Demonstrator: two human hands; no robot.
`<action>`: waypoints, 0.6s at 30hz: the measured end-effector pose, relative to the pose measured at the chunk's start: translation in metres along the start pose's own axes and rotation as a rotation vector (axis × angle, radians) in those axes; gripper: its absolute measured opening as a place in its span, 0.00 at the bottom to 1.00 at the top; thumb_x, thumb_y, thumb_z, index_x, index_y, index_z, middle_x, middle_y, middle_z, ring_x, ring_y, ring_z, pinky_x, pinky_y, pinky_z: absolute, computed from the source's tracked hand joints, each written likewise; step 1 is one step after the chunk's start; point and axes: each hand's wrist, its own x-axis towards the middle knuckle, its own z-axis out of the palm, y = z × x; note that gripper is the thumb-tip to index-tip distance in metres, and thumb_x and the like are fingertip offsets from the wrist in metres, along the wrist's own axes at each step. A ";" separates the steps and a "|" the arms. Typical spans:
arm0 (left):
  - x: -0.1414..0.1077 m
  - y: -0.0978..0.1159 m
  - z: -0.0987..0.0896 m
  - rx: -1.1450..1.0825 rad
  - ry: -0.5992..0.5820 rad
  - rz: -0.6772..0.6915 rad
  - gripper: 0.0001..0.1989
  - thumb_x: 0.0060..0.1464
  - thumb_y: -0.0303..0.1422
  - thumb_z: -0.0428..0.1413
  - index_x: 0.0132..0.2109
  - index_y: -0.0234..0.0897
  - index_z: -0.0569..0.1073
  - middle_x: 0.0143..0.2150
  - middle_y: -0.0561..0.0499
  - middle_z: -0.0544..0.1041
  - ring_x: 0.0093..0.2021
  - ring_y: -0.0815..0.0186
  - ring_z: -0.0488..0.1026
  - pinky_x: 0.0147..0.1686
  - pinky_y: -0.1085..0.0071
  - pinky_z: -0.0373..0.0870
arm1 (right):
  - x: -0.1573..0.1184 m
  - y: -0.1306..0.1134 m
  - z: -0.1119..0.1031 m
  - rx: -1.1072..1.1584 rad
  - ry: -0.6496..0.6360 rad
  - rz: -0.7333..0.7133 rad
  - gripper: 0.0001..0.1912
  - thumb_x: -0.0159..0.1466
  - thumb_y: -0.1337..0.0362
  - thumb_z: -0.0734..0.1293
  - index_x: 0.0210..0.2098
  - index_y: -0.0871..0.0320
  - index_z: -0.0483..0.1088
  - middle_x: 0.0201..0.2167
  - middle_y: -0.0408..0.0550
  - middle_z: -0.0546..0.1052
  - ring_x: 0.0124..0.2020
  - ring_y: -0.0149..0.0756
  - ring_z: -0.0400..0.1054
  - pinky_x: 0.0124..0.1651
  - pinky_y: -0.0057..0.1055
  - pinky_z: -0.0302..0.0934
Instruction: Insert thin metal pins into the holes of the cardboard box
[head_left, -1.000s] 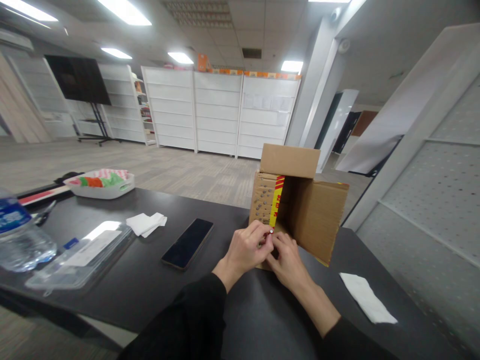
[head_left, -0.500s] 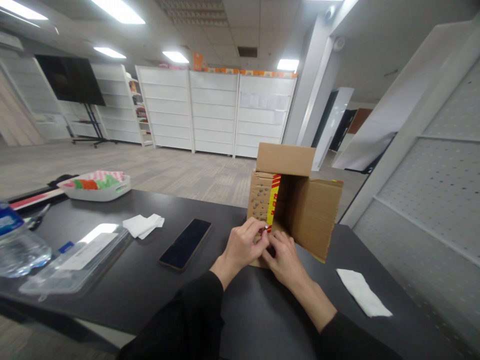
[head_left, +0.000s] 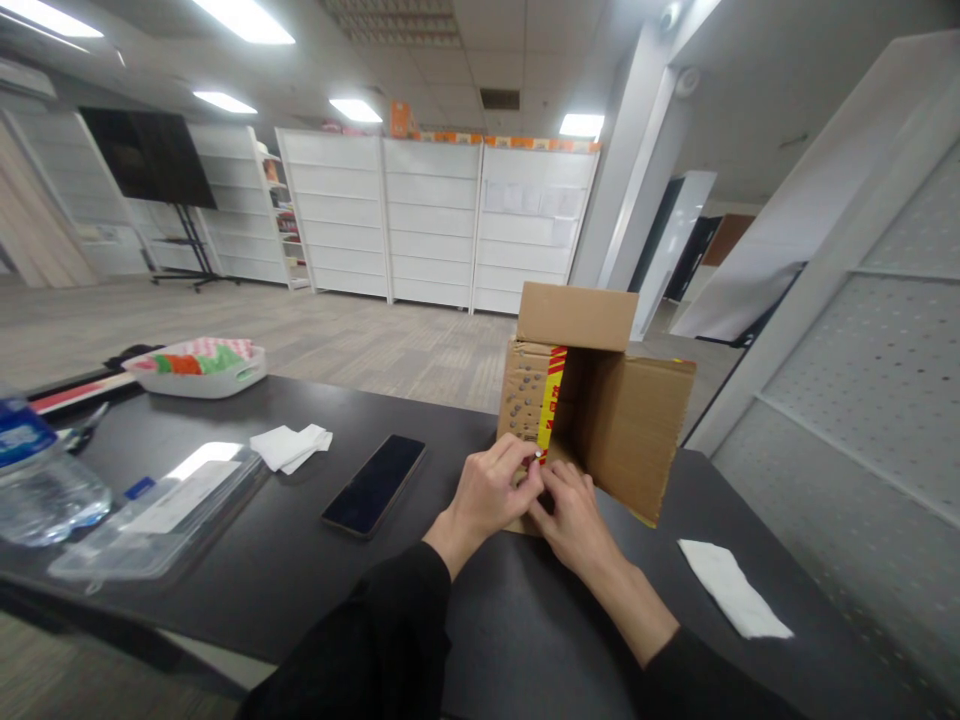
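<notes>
A: Start close in. What's nearest?

B: The right hand [head_left: 574, 512], fingers curled in at the box's low front. I can't tell whether they grip anything. Just left of it, the left hand [head_left: 491, 490] has thumb and fingers pinched on a small white-tipped thing [head_left: 537, 456], mostly hidden by the fingertips

A: And the dark table [head_left: 525, 630] around them?

B: A folded white tissue [head_left: 735, 588] lies to the right, and a phone [head_left: 375, 485] lies flat to the left

A: Where exactly is the small thing?

B: In front of the lower end of the yellow-and-red strip [head_left: 553, 388], which edges the opening of the cardboard box [head_left: 637, 420]. Whether it touches the strip, I can't tell. The box stands on the table, one flap up, another swung out to the right; dark spots dot its left panel

A: So which step is this?

B: I'd judge it close fingertip work at that front edge, with the pinch held. The next move seems to call for a steady grip and a box that doesn't slide

A: Farther off?

B: A white basket [head_left: 251, 378] on the table's far side, then white shelving [head_left: 431, 220] across the room
</notes>
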 end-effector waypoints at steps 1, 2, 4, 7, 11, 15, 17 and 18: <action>0.000 0.000 0.000 0.002 0.002 0.001 0.06 0.58 0.27 0.52 0.41 0.36 0.72 0.32 0.53 0.73 0.27 0.74 0.70 0.26 0.79 0.68 | 0.000 0.000 0.000 0.001 0.004 0.000 0.08 0.68 0.63 0.61 0.43 0.55 0.70 0.38 0.49 0.74 0.40 0.42 0.64 0.41 0.38 0.53; 0.000 0.001 -0.001 0.006 0.002 0.001 0.06 0.58 0.27 0.52 0.41 0.36 0.72 0.32 0.53 0.74 0.27 0.74 0.70 0.26 0.79 0.68 | 0.000 0.000 0.001 0.001 0.007 0.000 0.08 0.68 0.63 0.61 0.43 0.55 0.70 0.38 0.49 0.74 0.40 0.42 0.64 0.41 0.38 0.53; -0.001 0.001 -0.002 0.019 -0.004 0.006 0.06 0.57 0.27 0.52 0.41 0.36 0.72 0.32 0.53 0.74 0.27 0.74 0.70 0.26 0.79 0.68 | 0.000 0.001 0.001 0.004 0.007 0.000 0.08 0.68 0.62 0.60 0.42 0.55 0.70 0.38 0.50 0.74 0.40 0.42 0.64 0.41 0.38 0.53; -0.003 0.003 -0.004 0.038 -0.021 0.024 0.06 0.57 0.27 0.52 0.40 0.36 0.73 0.32 0.52 0.74 0.26 0.74 0.70 0.26 0.79 0.69 | 0.000 0.001 0.003 0.013 0.006 0.000 0.10 0.69 0.60 0.59 0.41 0.55 0.70 0.38 0.50 0.74 0.40 0.43 0.64 0.41 0.38 0.52; -0.005 0.005 -0.006 0.054 -0.045 0.051 0.07 0.57 0.27 0.51 0.41 0.36 0.73 0.32 0.52 0.75 0.28 0.73 0.72 0.28 0.78 0.71 | 0.001 0.002 0.004 0.007 0.018 0.006 0.09 0.67 0.60 0.59 0.40 0.55 0.69 0.37 0.49 0.73 0.39 0.43 0.63 0.41 0.37 0.51; -0.007 0.005 -0.007 0.075 -0.050 0.040 0.07 0.57 0.27 0.50 0.41 0.36 0.73 0.32 0.52 0.75 0.27 0.73 0.72 0.28 0.78 0.71 | 0.001 0.002 0.005 -0.002 0.024 -0.007 0.09 0.68 0.60 0.59 0.40 0.55 0.69 0.36 0.49 0.73 0.39 0.42 0.63 0.40 0.37 0.50; -0.008 0.005 -0.007 0.079 -0.047 0.038 0.07 0.57 0.27 0.51 0.41 0.36 0.73 0.33 0.52 0.76 0.27 0.73 0.72 0.28 0.78 0.71 | 0.002 0.001 0.005 -0.013 0.021 -0.011 0.09 0.68 0.60 0.59 0.40 0.55 0.69 0.36 0.49 0.73 0.39 0.43 0.63 0.40 0.36 0.50; -0.008 0.005 -0.007 0.079 -0.045 0.041 0.07 0.57 0.27 0.51 0.41 0.36 0.73 0.33 0.52 0.76 0.27 0.73 0.72 0.28 0.78 0.71 | 0.002 0.001 0.005 -0.020 0.020 -0.010 0.09 0.67 0.59 0.59 0.40 0.55 0.69 0.36 0.49 0.73 0.39 0.43 0.63 0.40 0.36 0.50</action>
